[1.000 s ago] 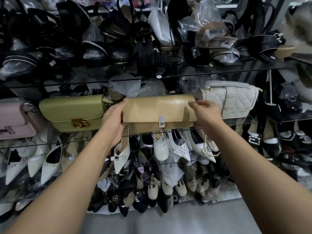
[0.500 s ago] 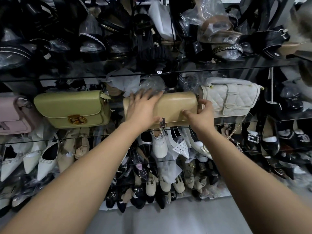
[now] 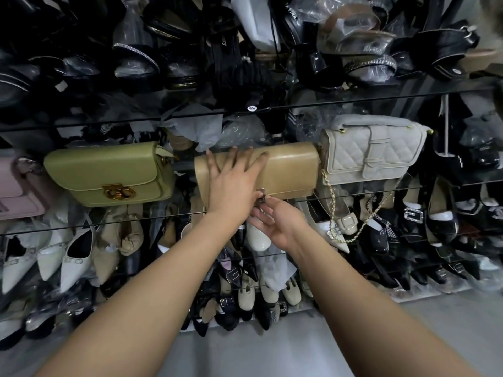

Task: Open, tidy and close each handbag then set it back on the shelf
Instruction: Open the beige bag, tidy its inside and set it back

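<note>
A tan handbag (image 3: 291, 170) sits on the glass shelf (image 3: 353, 195) between a green handbag (image 3: 109, 172) and a white quilted handbag (image 3: 373, 152). My left hand (image 3: 234, 180) lies flat on the tan bag's front flap, fingers spread. My right hand (image 3: 275, 219) is just below the flap's lower edge, its fingertips pinching the silver clasp (image 3: 261, 195). The tan bag's flap is down.
A pink bag (image 3: 16, 191) shows at the far left edge. A gold chain (image 3: 362, 224) hangs from the white bag over the shoes below. Shelves above and below are packed with shoes, many wrapped in plastic. Grey floor lies underneath.
My right hand left the tan bag's right end and came down to the silver clasp. My left hand slid from the left end onto the front flap and now lies flat.
</note>
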